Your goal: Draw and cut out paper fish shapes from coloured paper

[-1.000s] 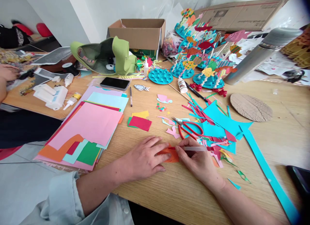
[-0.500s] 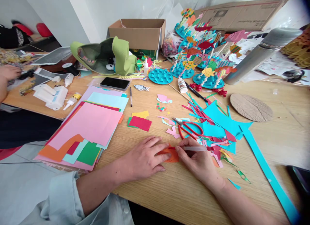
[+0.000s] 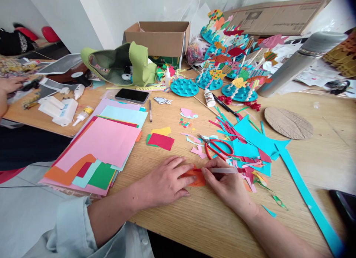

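My left hand lies flat on the wooden table, fingers spread, pressing down a small orange paper shape. My right hand is closed round a clear pen, whose tip rests on that orange paper. Red-handled scissors lie just beyond my right hand among turquoise and red paper scraps.
A stack of coloured paper sheets lies to the left. A phone, glue bottle, cardboard box, green bag, paper fish crafts, steel flask and cardboard disc stand farther back. Another person's hand is at far left.
My hands stay as they were. The other person's hand at the far left has shifted slightly.
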Demonstrator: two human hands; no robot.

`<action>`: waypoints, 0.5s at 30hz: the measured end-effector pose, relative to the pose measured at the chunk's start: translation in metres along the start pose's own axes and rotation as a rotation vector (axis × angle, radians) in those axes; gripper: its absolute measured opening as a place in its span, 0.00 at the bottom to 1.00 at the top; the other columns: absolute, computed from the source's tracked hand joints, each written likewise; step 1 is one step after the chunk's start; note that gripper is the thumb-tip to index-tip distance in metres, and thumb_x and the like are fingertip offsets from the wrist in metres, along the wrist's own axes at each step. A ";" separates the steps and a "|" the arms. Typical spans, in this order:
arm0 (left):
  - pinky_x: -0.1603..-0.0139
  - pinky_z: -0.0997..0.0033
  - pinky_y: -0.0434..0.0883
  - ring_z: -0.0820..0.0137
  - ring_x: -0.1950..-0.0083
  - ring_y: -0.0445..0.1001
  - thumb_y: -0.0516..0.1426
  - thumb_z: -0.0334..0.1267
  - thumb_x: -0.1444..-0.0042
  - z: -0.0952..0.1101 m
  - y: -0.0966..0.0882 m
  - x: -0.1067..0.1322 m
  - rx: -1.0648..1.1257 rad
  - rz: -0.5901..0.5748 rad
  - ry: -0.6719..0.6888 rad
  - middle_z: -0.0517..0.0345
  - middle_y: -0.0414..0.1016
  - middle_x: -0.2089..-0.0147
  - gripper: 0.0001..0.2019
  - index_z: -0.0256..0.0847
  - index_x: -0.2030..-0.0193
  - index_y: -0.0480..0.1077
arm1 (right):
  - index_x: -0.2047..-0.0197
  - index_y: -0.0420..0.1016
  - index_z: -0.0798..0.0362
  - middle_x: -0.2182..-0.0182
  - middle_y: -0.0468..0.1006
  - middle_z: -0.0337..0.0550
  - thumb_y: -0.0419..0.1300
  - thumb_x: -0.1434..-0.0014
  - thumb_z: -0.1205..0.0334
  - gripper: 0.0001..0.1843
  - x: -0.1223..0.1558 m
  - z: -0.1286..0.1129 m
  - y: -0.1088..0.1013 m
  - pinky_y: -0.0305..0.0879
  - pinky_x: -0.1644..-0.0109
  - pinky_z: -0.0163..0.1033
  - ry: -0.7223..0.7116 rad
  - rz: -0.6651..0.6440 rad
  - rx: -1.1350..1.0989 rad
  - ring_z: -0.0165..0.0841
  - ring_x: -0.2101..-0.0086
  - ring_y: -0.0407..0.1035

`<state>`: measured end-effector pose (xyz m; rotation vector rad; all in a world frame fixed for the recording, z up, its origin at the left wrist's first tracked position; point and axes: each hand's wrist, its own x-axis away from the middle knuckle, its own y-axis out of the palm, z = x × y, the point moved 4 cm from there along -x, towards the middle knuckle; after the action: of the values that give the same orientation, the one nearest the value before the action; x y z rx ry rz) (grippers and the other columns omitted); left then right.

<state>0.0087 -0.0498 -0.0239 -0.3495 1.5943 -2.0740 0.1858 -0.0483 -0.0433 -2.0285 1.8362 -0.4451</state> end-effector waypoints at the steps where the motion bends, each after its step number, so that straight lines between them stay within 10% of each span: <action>1: 0.33 0.53 0.55 0.57 0.34 0.56 0.55 0.45 0.40 0.000 0.000 0.000 0.000 -0.004 0.000 0.53 0.64 0.36 0.21 0.43 0.41 0.65 | 0.69 0.66 0.50 0.78 0.69 0.36 0.57 0.39 0.57 0.09 0.000 0.000 0.000 0.55 0.79 0.34 0.000 0.000 -0.002 0.30 0.79 0.62; 15: 0.33 0.54 0.56 0.58 0.34 0.57 0.55 0.46 0.39 0.000 0.001 0.000 -0.005 -0.003 -0.003 0.53 0.64 0.36 0.21 0.43 0.41 0.66 | 0.69 0.66 0.50 0.78 0.68 0.36 0.58 0.40 0.58 0.08 0.000 0.002 0.001 0.55 0.79 0.33 0.000 -0.002 -0.021 0.29 0.79 0.61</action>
<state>0.0087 -0.0501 -0.0251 -0.3572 1.5988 -2.0713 0.1855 -0.0487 -0.0456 -2.0441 1.8472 -0.4277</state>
